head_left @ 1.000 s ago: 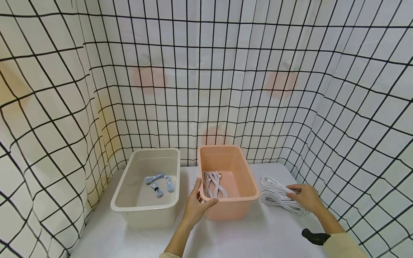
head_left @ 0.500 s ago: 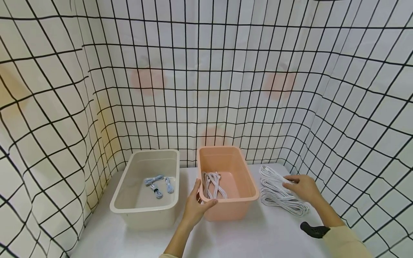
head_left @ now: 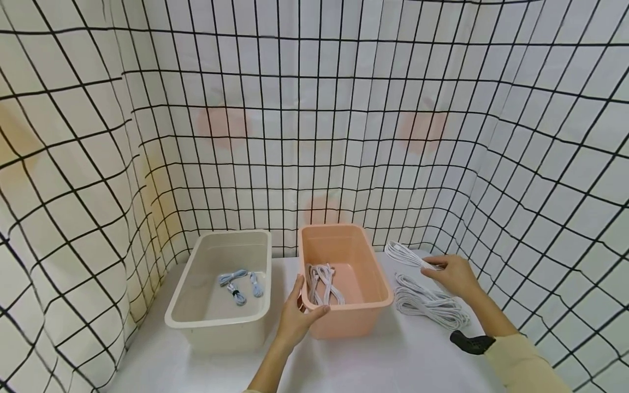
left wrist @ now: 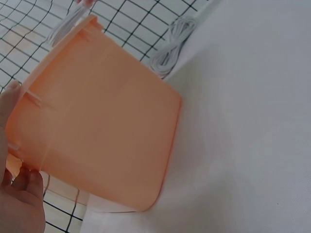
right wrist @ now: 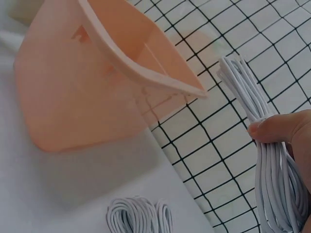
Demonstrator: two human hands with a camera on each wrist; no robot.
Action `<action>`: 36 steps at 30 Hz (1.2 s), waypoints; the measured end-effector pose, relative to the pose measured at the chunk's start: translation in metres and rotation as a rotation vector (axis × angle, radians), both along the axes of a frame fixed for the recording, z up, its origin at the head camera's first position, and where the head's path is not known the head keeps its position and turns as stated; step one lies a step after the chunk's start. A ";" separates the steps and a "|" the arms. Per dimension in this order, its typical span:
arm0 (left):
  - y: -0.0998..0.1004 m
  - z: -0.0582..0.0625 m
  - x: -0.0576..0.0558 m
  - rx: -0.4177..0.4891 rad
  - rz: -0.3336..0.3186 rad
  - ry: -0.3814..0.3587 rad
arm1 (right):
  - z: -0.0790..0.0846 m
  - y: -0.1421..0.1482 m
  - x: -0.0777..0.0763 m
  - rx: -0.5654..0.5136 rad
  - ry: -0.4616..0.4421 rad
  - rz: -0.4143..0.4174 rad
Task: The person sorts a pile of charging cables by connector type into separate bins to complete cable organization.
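My left hand point(head_left: 296, 319) grips the near left corner of a peach plastic bin point(head_left: 351, 319), thumb over the rim. White bundled cables point(head_left: 325, 284) lie inside along the bin's left side. Off to the right, my right hand point(head_left: 454, 275) pinches a coiled white cable point(head_left: 404, 254) at its bound middle, raised over the table. In the right wrist view the thumb point(right wrist: 272, 127) presses across that coiled cable point(right wrist: 279, 179), whose loops spread at both ends. Below the hand, more white coiled cable point(head_left: 432, 305) rests on the table beside the bin.
A cream bin point(head_left: 221, 322) stands to the left, holding several small light-blue cable bundles point(head_left: 237, 286). Black netting point(head_left: 319, 125) over pale cloth walls encloses the back and both sides. The white table point(head_left: 373, 365) runs in front of the bins.
My right hand has lifted one white cable coil off the pile and moved it up and slightly left, apart from the rest. The left hand keeps its grip on the peach bin.
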State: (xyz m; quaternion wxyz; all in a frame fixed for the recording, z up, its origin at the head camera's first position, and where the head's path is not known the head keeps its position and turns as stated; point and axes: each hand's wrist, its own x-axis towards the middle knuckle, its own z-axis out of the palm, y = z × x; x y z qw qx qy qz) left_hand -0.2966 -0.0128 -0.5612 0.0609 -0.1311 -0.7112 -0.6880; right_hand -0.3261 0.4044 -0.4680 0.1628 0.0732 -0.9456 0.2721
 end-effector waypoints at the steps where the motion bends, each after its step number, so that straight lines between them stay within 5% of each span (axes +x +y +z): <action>1: -0.001 -0.001 0.000 0.001 0.001 -0.002 | 0.001 -0.002 -0.001 -0.007 0.001 0.001; 18: -0.002 0.001 0.001 0.000 0.021 -0.010 | 0.027 -0.059 -0.021 -0.119 -0.056 -0.016; 36: -0.001 -0.001 0.000 -0.008 0.012 -0.009 | 0.031 -0.140 -0.047 -0.281 -0.097 -0.070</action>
